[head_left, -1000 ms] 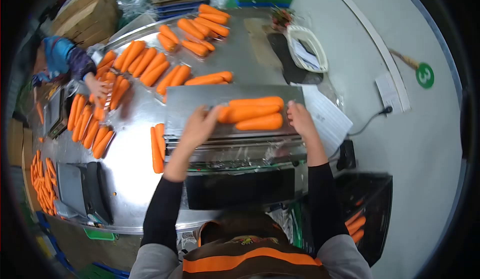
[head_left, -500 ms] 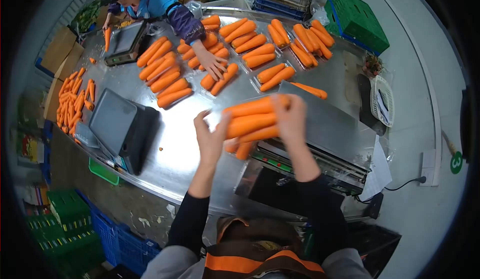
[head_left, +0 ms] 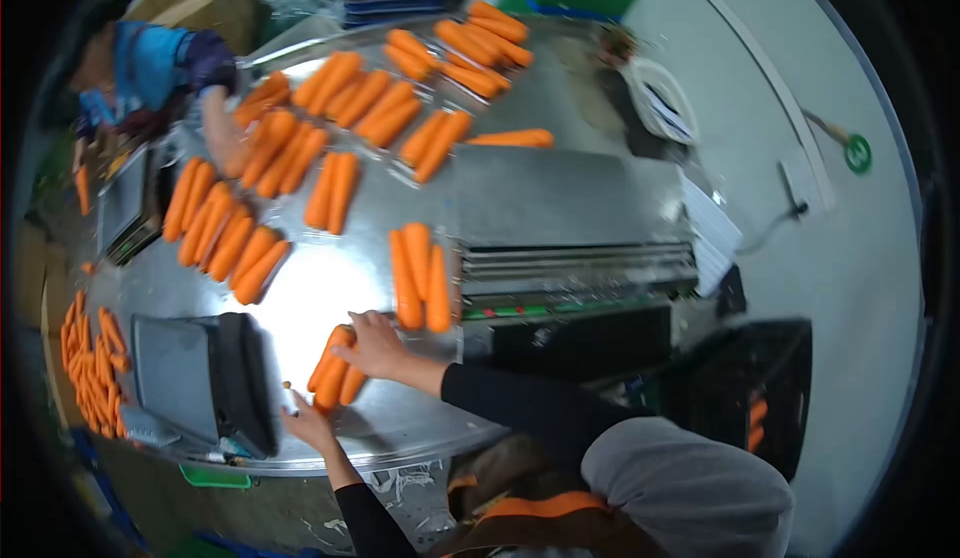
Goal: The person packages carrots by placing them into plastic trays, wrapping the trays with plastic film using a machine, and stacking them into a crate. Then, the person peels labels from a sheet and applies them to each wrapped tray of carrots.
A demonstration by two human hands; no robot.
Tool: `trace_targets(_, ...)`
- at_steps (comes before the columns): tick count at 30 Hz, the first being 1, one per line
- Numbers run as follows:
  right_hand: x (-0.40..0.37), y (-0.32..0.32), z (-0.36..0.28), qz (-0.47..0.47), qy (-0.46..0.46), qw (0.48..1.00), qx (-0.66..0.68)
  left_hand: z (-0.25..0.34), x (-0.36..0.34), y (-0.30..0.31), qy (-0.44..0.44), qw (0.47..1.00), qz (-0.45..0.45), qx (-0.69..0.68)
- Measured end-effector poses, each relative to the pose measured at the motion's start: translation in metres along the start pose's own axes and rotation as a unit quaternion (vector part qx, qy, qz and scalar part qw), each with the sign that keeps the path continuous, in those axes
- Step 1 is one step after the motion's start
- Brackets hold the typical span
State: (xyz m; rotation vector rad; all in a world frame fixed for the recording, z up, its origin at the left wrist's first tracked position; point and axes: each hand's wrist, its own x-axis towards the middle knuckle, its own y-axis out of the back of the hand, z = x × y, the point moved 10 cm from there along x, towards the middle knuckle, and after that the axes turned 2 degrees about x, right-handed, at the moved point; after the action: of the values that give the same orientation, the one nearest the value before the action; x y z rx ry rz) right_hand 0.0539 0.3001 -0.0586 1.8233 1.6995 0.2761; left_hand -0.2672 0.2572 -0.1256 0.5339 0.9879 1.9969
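A small group of carrots [head_left: 332, 368] lies on the steel table near its front edge, between my two hands. My right hand [head_left: 376, 346] rests on the top of this group, its fingers curled against the carrots. My left hand [head_left: 308, 423] is at the lower left of the group, with its fingers apart. Just behind my right hand, another group of three carrots [head_left: 420, 278] lies beside the metal machine [head_left: 575, 198]. More carrots in trays [head_left: 230, 233] stand to the left.
A dark scale [head_left: 180, 373] sits left of my hands, with a pile of loose carrots [head_left: 92, 373] beyond it. A co-worker's arm [head_left: 218, 123] reaches over trays at the back left. A white basket [head_left: 657, 103] and a paper sheet [head_left: 708, 233] are at the right.
My hands have come down and left to the table with the carrots they held up. My left hand has opened. The view has turned, and the co-worker's hand is over other trays.
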Motion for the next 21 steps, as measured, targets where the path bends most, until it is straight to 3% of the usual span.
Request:
trace_targets(1,-0.022,0.028,-0.019,0.004,0.089,0.995,0.052,0.061,-0.022,0.040,-0.014,0.992,0.083,0.089)
trace_targets(3,-0.069,0.074,-0.026,-0.106,0.108,0.977,0.148,0.126,-0.035,0.042,-0.143,0.985,0.092,-0.021)
trace_targets(5,-0.123,0.150,-0.007,-0.068,0.054,0.971,0.221,0.195,-0.060,0.001,-0.171,0.963,-0.080,-0.194)
trace_targets(6,-0.146,0.201,0.015,0.061,0.055,0.974,0.213,0.233,-0.081,-0.015,-0.208,0.945,-0.137,-0.211)
trace_targets(7,-0.174,0.245,0.036,0.185,0.056,0.960,0.202,0.240,-0.092,-0.061,-0.131,0.898,-0.290,-0.303)
trace_targets(9,-0.227,0.322,0.129,0.407,-0.006,0.864,0.296,0.328,-0.132,-0.063,-0.202,0.872,-0.308,-0.321)
trace_targets(10,-0.260,0.374,0.151,0.512,-0.082,0.820,0.243,0.362,-0.146,-0.069,-0.249,0.856,-0.315,-0.326)
trace_targets(11,-0.286,0.411,0.200,0.596,-0.029,0.786,0.163,0.391,-0.160,-0.074,-0.295,0.838,-0.319,-0.331)
trace_targets(12,-0.307,0.447,0.206,0.645,-0.083,0.751,0.111,0.404,-0.165,-0.089,-0.267,0.835,-0.333,-0.347)
trace_targets(13,-0.315,0.474,0.234,0.662,-0.095,0.742,0.047,0.418,-0.169,-0.098,-0.274,0.833,-0.334,-0.346)
trace_targets(14,-0.317,0.496,0.273,0.672,-0.106,0.733,-0.017,0.419,-0.173,-0.122,-0.217,0.837,-0.395,-0.310)
trace_targets(15,-0.305,0.514,0.316,0.636,-0.130,0.761,0.021,0.410,-0.175,-0.143,-0.155,0.838,-0.448,-0.271)
trace_targets(17,-0.288,0.538,0.353,0.585,-0.147,0.795,0.072,0.399,-0.169,-0.163,-0.160,0.841,-0.432,-0.282)
trace_targets(19,-0.252,0.517,0.384,0.437,-0.259,0.820,0.263,0.400,-0.170,-0.163,-0.169,0.822,-0.453,-0.302)
trace_targets(21,-0.236,0.513,0.377,0.409,-0.199,0.850,0.267,0.396,-0.170,-0.159,-0.144,0.823,-0.451,-0.313)
